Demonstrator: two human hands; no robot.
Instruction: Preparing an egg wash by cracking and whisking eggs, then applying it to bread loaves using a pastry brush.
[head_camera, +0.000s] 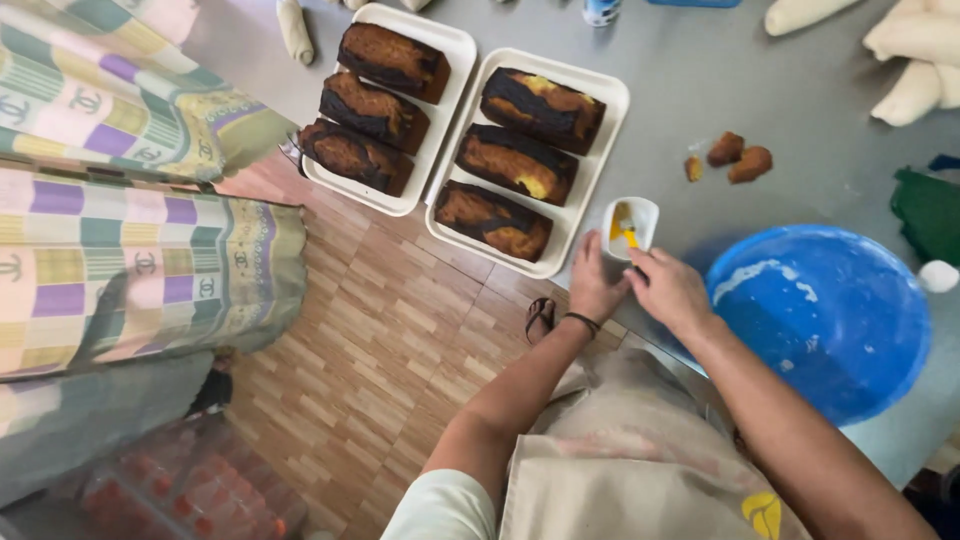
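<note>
A: What is being held at the table edge?

B: A small white cup (631, 226) is steadied by the left hand (594, 283), whose fingers are curled against its near side. The cup is set on the grey table (700, 80), just beside the right-hand tray (600, 100), and yellow liquid is seen inside it.

A: And the right hand?

B: The right hand (670, 290) is closed in a narrow pinch just beside the cup. A yellow brush (624, 233) is seen dipped in the cup, but its handle is hidden, so whether it is gripped cannot be told for sure.

A: What is laid on the trays?

B: Three dark-crusted loaf cakes (518, 165) are lined up on the right-hand tray, with yellow patches showing on their tops. Three more loaves (375, 108) are laid on the left-hand tray (455, 50), and the two trays are placed side by side, touching.

A: What else is found nearby?

B: A blue bowl (825, 320) streaked with white is placed near the right forearm. A few brown cake scraps (735, 158) are scattered on the table beyond the cup. A beige apron (620, 450) is worn by the person.
</note>
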